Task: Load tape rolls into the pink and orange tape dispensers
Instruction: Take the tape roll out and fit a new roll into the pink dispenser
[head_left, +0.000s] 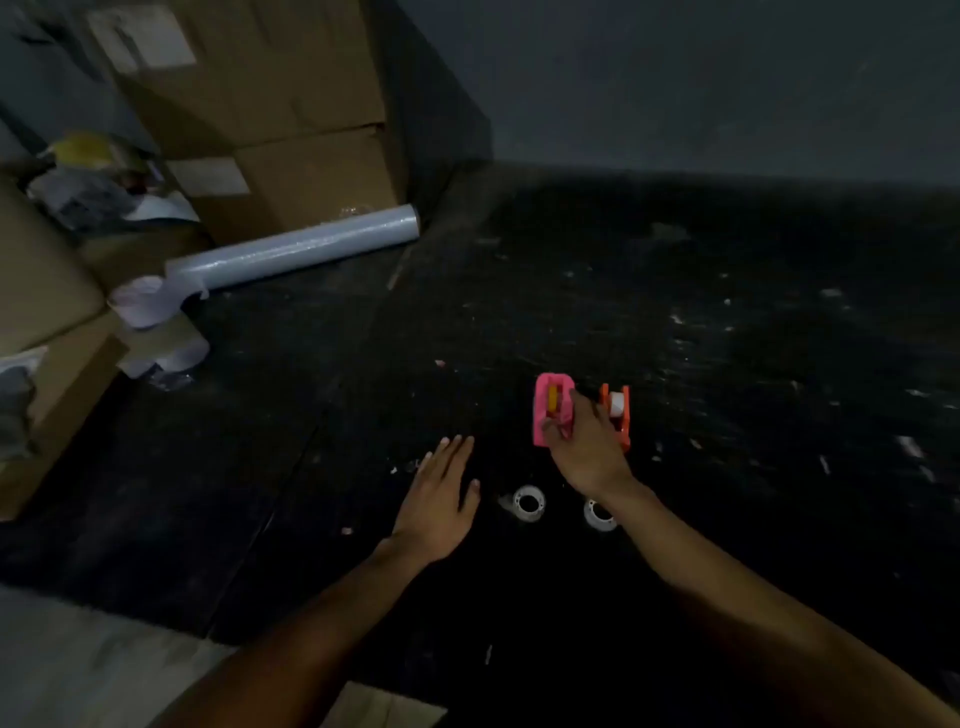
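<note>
On the dark, scuffed floor (727, 364) in front of me I count two tape dispensers and two loose white tape rolls: the pink dispenser (545, 410) stands just left of the orange dispenser (618, 410), and one tape roll (529, 503) lies nearer me beside the other tape roll (600, 514). The pink one is a blocky shell with a yellow part showing in its slot, while the orange one already carries a white roll in its frame. My right hand (584, 447) has its fingers curled around the pink dispenser's near side, and my left hand (441, 499) is spread flat and wide, holding nothing, well left of the rolls.
</note>
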